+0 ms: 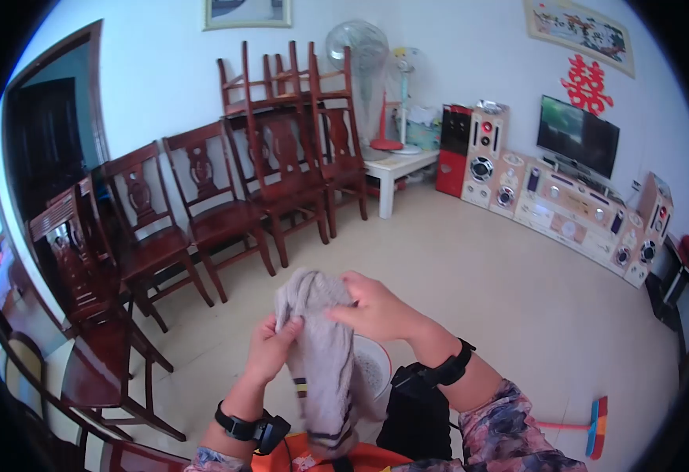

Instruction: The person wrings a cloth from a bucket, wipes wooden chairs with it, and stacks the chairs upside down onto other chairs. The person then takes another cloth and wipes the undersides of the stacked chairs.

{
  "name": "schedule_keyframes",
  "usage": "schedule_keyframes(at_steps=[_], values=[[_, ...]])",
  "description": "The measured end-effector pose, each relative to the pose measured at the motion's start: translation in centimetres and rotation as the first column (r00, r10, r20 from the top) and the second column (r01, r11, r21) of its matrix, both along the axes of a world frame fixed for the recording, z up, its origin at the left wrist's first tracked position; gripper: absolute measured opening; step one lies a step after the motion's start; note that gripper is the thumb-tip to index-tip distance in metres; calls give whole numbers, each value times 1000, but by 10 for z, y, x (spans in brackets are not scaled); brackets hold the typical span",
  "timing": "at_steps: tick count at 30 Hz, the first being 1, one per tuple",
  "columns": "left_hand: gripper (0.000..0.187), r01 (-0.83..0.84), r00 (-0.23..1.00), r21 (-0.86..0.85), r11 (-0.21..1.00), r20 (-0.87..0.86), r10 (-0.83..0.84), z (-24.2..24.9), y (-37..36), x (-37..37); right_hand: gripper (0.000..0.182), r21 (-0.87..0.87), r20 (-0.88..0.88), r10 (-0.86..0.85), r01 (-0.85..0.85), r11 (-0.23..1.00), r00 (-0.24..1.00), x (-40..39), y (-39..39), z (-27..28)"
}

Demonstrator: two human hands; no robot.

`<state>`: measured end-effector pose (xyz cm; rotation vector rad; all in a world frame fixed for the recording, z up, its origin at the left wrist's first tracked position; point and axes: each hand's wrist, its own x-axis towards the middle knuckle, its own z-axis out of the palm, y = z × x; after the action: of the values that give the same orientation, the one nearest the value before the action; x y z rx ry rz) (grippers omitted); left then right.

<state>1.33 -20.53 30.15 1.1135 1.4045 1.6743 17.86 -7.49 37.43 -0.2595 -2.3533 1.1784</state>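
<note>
A damp-looking grey towel with dark and yellow bands near its lower end hangs in front of me, bunched at the top. My left hand grips its left edge, thumb over the fabric. On the upper right edge, my right hand is closed around the cloth, its fingertips partly hidden behind it. Behind the towel's lower half, on the floor, shows part of a white basin with a red rim; the towel hides its left side. Black bands with small devices circle both forearms.
Dark wooden chairs line the left wall, some stacked. Ahead stands a white table with fans. A TV cabinet with speakers lies to the right. A broom is on the floor at lower right.
</note>
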Motion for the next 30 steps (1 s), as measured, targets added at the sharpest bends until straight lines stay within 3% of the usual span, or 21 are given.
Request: schedule_keyframes(at_steps=[1, 2, 3, 4, 6, 8, 10, 12, 13, 15, 17, 18, 19, 20, 21, 23, 24, 26, 28, 30], values=[[25, -119, 992, -8, 993, -30, 119, 11, -9, 0, 30, -193, -84, 124, -138, 971, 989, -9, 15, -11], [25, -138, 990, 9, 990, -38, 139, 21, -16, -2, 30, -176, -92, 144, -159, 972, 985, -9, 13, -7], [25, -196, 980, 65, 978, -22, 198, 31, -25, -3, 30, -485, -190, 163, -237, 841, 968, -8, 11, -3], [25, -255, 966, 121, 959, -3, 257, 41, -34, -4, 31, -729, -281, 153, -314, 608, 947, -9, 9, 0], [23, -271, 963, 115, 956, 38, 268, 62, -54, -3, 31, -742, -354, 221, -417, 525, 909, -13, 3, -2], [22, -152, 964, 261, 953, 254, 84, 72, -66, -1, 31, -764, -455, 137, -465, 448, 880, -18, -4, -7], [22, -151, 970, 304, 941, 231, 81, 77, -75, 2, 32, -787, -416, 108, -417, 455, 903, -30, -1, -14], [24, -207, 967, 267, 941, 204, 155, 76, -80, 6, 34, -546, -434, 156, -396, 738, 887, -53, -1, -34], [25, -278, 951, 261, 925, 213, 225, 72, -84, 8, 32, -550, -433, 146, -389, 739, 890, -63, 0, -40], [27, -323, 943, 297, 899, 183, 278, 64, -89, -2, 33, -598, -613, 199, -613, 516, 765, -94, 18, -72], [33, -291, 955, 358, 887, 158, 249, 70, -96, -4, 26, -595, -591, 104, -519, 613, 800, -98, 5, -62], [35, -200, 980, 390, 899, 81, 183, 80, -97, 3, 24, -723, -531, 104, -514, 461, 841, -87, -17, -42], [39, -154, 988, 381, 912, 32, 153, 84, -98, 6, 27, -733, -565, 228, -610, 301, 793, -80, -19, -33], [44, -327, 932, 242, 913, 239, 271, 86, -111, 0, 29, -727, -605, 354, -676, 120, 713, -75, -18, -28], [42, -366, 914, 249, 896, 279, 296, 84, -115, -6, 29, -729, -604, 337, -672, 134, 722, -78, -17, -30], [39, -451, 867, 249, 857, 350, 354, 86, -114, -8, 35, -657, -721, 500, -703, -274, 479, -83, -9, -36], [39, -445, 869, 254, 859, 357, 344, 90, -113, -8, 35, -662, -715, 502, -702, -263, 486, -91, -9, -48], [38, -463, 857, 202, 863, 350, 378, 99, -115, -4, 40, -725, -648, 452, -678, -120, 613, -107, -15, -73], [37, -469, 840, 185, 863, 394, 372, 105, -116, 5, 44, -709, -629, 543, -698, -106, 556, -77, -28, -55], [36, -247, 905, 324, 913, 413, 98, 99, -120, -4, 54, -566, -333, 682, -717, 407, 651, -62, -43, -35]])
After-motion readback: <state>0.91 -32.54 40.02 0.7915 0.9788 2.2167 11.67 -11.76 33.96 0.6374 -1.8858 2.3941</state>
